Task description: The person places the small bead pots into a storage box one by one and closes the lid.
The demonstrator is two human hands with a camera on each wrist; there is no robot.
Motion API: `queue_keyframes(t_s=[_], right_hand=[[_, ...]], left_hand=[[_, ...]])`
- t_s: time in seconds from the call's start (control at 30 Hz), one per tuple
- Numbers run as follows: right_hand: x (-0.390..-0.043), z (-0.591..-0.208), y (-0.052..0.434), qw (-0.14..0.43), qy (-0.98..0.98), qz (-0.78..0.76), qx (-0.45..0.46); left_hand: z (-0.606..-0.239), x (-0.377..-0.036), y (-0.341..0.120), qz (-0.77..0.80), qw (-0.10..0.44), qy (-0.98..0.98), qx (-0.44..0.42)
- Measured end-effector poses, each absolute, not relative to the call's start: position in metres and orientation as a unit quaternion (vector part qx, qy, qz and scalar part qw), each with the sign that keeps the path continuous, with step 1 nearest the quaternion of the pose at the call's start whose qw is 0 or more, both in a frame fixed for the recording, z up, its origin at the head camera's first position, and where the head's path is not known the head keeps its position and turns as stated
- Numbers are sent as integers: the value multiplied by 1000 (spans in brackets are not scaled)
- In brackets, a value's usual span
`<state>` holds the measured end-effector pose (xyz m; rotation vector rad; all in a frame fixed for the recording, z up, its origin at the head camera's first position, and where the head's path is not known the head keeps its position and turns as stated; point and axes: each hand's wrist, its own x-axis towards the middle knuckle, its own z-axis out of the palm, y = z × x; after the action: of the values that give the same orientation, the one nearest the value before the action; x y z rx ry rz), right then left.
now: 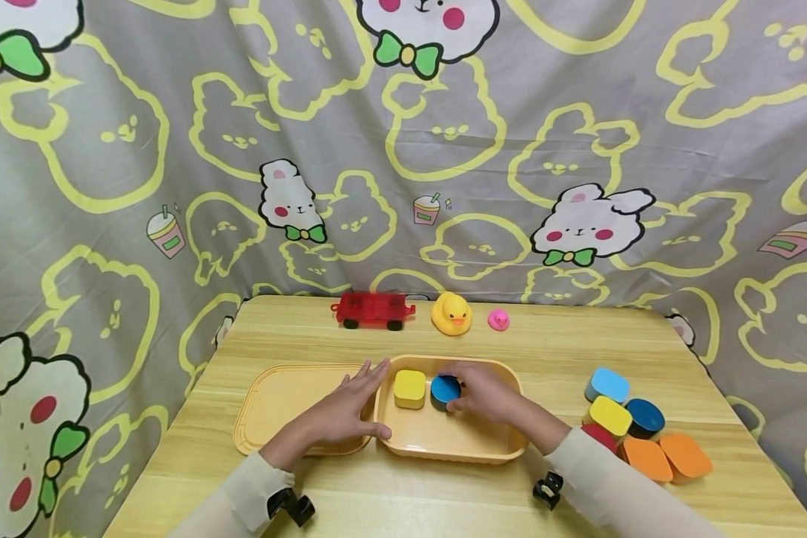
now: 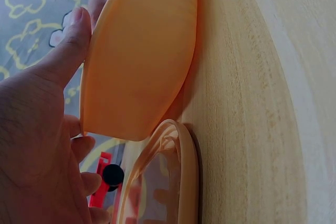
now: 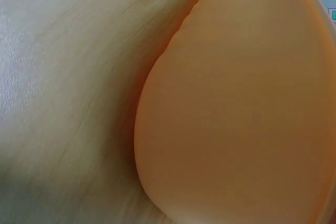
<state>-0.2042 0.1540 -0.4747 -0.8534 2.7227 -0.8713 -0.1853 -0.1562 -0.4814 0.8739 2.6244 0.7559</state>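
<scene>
An orange plastic container (image 1: 447,441) stands on the table, its outer wall (image 2: 142,61) large in the left wrist view. Inside it, a yellow rounded-square block (image 1: 410,390) sits near the back left. My right hand (image 1: 487,392) reaches in and pinches a dark blue round block (image 1: 446,392) beside the yellow one. Against the container's left rim rests my left hand (image 1: 346,407), its fingers extended and thumb apart. The right wrist view shows only the container's outer wall (image 3: 236,108); the right hand is hidden there.
Left of the container lies a flat orange lid (image 1: 289,400). Several coloured blocks, including a light blue one (image 1: 607,385) and an orange one (image 1: 686,457), lie to the right. Along the back stand a red toy wagon (image 1: 374,308), a yellow duck (image 1: 452,314) and a small pink duck (image 1: 499,320).
</scene>
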Motion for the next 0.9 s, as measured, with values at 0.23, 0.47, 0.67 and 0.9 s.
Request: queue_keyframes(t_s=[0.23,0.47,0.67,0.9], right_hand=[[-202,-470,158,77,907,-305,-280],[-202,-461,169,73,907,-314,-271],[-198,-455,180,66,903,-322,-275],[-191,-448,196,41,904,-328,-271]], left_hand=[[-480,-185,-156,266,140,905,302],[-481,-186,-157,265,135,903,309],[-482,-187,-157,267,135,903,309],[-481,-186,-157,267,139,903,305]])
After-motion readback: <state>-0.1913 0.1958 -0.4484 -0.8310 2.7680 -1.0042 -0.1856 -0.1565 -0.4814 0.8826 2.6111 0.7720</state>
